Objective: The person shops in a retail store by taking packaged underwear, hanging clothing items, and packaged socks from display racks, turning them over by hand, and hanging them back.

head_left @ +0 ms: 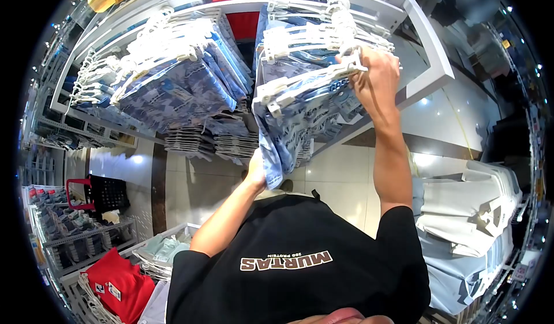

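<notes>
My right hand (376, 79) is closed around the end of a white clip hanger (311, 81) at the front of the right-hand row. From that hanger hang blue patterned shorts (297, 130) with dark and white lettering. Lower down, my left hand (255, 173) grips the bottom edge of the shorts' blue fabric, its fingertips partly hidden behind the cloth. Just behind the held pair, more white hangers (300, 38) with blue garments are packed tightly on the rack. To the left hangs another row of blue camouflage-patterned garments (173, 90).
A white rack frame (435, 70) surrounds the hanging rows. Folded or stacked garments (190, 142) lie on a lower level. White and pale blue clothes (461, 208) hang at my right. A red garment (118, 286) and a black basket (107, 192) are at my left.
</notes>
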`<state>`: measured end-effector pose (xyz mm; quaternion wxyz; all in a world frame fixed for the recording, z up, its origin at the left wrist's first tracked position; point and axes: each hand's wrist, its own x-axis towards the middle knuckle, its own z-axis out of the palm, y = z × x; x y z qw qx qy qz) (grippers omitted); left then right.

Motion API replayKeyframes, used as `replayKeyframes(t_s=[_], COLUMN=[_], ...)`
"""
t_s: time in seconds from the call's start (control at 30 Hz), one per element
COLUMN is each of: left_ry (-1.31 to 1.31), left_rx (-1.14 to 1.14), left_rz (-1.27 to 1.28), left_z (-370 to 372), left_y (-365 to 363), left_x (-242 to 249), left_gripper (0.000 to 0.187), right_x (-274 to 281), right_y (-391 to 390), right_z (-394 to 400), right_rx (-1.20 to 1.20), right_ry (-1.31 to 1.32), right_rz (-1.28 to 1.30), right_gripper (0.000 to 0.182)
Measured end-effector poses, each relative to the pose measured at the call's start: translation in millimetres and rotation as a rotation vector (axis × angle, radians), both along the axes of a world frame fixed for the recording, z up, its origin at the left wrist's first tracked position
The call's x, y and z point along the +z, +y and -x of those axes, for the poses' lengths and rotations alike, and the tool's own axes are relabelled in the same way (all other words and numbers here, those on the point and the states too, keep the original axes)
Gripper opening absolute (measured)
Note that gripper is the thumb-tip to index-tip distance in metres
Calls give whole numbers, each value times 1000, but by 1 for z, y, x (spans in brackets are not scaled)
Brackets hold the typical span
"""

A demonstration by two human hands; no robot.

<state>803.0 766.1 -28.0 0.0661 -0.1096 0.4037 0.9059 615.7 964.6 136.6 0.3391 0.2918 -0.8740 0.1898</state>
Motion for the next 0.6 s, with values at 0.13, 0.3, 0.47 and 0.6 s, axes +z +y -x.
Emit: replayKeyframes(t_s=[0.13, 0.3, 0.47, 0.6], left_ry=[-20, -187, -376, -413], left_rx=[72, 153, 72, 15], left_rz=[234, 225, 415, 439], left_z=[2, -9, -34, -63], left_y=[-9, -13, -34, -25], left_x=[-42, -51, -75, -99], left_gripper=[37, 45, 35, 26], right_x=[-17, -14, -47, -92], right_y=[3, -12, -15, -37], right_z=[2, -26, -67, -107], right_rx=[-33, 27, 263, 506], right_ry=[77, 97, 100, -280], right_rz=[-19, 212, 628, 788], right_gripper=[13, 38, 25, 19])
